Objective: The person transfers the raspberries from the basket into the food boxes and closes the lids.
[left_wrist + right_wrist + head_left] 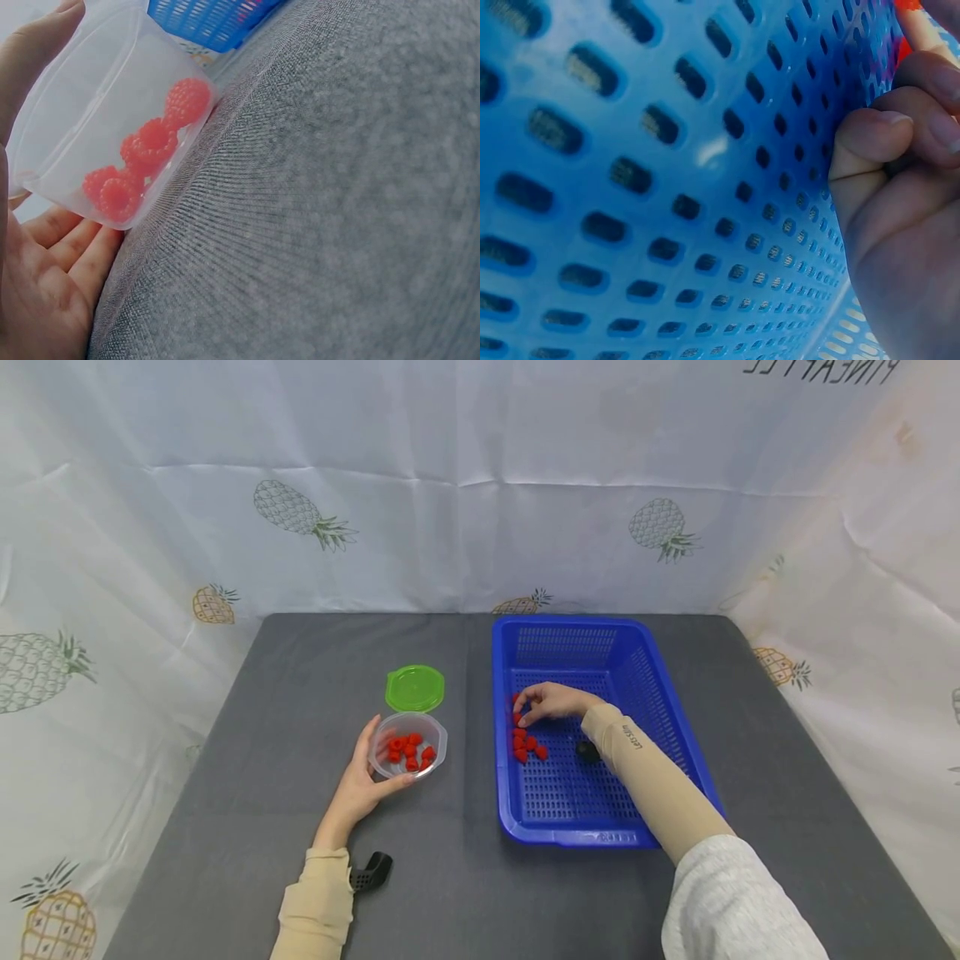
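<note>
Nearest, the left hand (364, 787) holds the clear tub (408, 721) between thumb and fingers, left of the worktop's (300, 693) middle. Across a narrow gap rightward, loose raspberries (521, 743) lie along the left side of the blue basket (577, 836). Just beyond them, the right hand (553, 702) appears to pinch one raspberry (517, 719); from there the tub lies left and slightly nearer. Farther, toward the worktop's far edge, lies the green lid (415, 688).
</note>
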Demonstrator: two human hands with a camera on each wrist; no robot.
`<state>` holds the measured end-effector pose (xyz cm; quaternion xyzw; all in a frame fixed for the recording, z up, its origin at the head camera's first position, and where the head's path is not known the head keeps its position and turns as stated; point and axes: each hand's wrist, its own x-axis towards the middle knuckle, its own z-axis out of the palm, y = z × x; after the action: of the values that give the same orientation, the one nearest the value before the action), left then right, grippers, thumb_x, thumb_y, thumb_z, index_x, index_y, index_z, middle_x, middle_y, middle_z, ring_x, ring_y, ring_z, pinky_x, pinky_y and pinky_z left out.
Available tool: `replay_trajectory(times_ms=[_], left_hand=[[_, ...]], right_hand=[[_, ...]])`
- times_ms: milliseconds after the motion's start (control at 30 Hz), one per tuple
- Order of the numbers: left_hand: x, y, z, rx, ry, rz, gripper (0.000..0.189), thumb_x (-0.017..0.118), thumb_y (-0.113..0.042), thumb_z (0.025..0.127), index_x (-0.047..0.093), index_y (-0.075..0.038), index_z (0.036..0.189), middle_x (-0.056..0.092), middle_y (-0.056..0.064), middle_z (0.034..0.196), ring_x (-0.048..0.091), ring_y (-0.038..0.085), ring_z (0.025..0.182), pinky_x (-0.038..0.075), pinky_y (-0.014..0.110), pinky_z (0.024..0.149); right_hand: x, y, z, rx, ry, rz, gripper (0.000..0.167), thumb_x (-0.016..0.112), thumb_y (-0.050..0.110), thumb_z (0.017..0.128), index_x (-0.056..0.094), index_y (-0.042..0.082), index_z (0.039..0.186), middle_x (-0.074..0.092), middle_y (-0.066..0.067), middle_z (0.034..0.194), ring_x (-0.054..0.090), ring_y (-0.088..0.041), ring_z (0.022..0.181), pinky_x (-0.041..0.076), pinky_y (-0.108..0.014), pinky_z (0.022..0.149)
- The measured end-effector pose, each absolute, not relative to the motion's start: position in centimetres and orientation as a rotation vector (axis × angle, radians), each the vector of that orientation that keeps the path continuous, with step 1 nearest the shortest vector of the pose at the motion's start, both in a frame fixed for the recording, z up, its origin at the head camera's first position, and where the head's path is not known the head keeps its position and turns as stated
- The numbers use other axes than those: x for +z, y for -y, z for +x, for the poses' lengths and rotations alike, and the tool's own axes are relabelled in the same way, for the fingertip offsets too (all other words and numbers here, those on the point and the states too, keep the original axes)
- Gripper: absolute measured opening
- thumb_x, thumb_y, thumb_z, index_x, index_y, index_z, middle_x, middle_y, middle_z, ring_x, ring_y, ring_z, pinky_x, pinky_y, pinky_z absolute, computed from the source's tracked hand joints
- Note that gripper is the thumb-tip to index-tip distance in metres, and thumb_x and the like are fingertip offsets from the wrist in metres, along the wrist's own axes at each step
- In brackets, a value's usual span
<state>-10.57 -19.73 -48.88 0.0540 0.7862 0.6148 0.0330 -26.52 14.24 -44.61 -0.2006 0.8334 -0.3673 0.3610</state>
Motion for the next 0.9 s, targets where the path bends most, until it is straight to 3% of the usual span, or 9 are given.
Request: replay_trajectory(times_ms=[367,500,567,633,767,900], left_hand=[[-49.1,19.8,-10.5,1.865,-2.440,0.175,0.101,0.076,-0.015,0.077,0.007,-0.022,0.150,0.032,0.015,0.149,0.034,0.035,0.136,0.022,0.052,0.114],[-49.3,19.9,-10.4,1.860,-2.456,0.190,0.101,0.076,-0.013,0.077,0.008,-0.020,0.150,0.033,0.015,0.149,0.035,0.032,0.136,0.029,0.032,0.114],[-49.3,20.0,-10.4,1.862,-2.458,0.199,0.101,0.076,-0.012,0.076,0.008,-0.020,0.150,0.033,0.014,0.149,0.035,0.031,0.136,0.029,0.028,0.113],[-49.4,20.0,-10.3,1.863,-2.457,0.197,0.101,0.076,-0.012,0.076,0.008,-0.021,0.150,0.033,0.014,0.149,0.034,0.031,0.137,0.028,0.032,0.114],[-49.4,20.0,-10.3,1.857,-2.464,0.203,0.100,0.076,-0.013,0.077,0.008,-0.023,0.150,0.033,0.014,0.149,0.031,0.032,0.137,0.020,0.057,0.113],[-49.4,19.8,-10.4,1.872,-2.467,0.213,0.100,0.075,-0.012,0.077,0.008,-0.022,0.150,0.034,0.016,0.148,0.029,0.033,0.138,0.017,0.062,0.111]], right_hand=[[-44.8,-14.2,-26.5,-0.917,-2.170,-0.566,0.025,0.069,0.016,0.081,0.063,0.004,0.103,0.041,0.006,0.059,0.034,-0.008,0.053,0.030,-0.022,0.055],[-44.7,-14.1,-26.3,-0.927,-2.153,-0.566,0.025,0.069,0.018,0.082,0.063,0.004,0.102,0.042,0.007,0.060,0.034,-0.008,0.054,0.030,-0.022,0.055],[-44.6,-14.1,-26.2,-0.933,-2.147,-0.563,0.025,0.068,0.019,0.082,0.063,0.004,0.101,0.042,0.007,0.061,0.034,-0.007,0.055,0.030,-0.022,0.055],[-44.5,-14.1,-26.1,-0.925,-2.146,-0.561,0.024,0.068,0.020,0.082,0.064,0.005,0.101,0.042,0.008,0.061,0.034,-0.007,0.055,0.030,-0.021,0.054],[-44.0,-14.2,-26.0,-0.923,-2.118,-0.543,0.023,0.068,0.020,0.083,0.064,0.008,0.101,0.043,0.009,0.061,0.035,-0.008,0.055,0.032,-0.022,0.052],[-42.9,-14.6,-26.3,-0.969,-2.082,-0.521,0.024,0.068,0.025,0.083,0.063,0.011,0.103,0.050,0.007,0.072,0.036,-0.011,0.059,0.033,-0.025,0.056]])
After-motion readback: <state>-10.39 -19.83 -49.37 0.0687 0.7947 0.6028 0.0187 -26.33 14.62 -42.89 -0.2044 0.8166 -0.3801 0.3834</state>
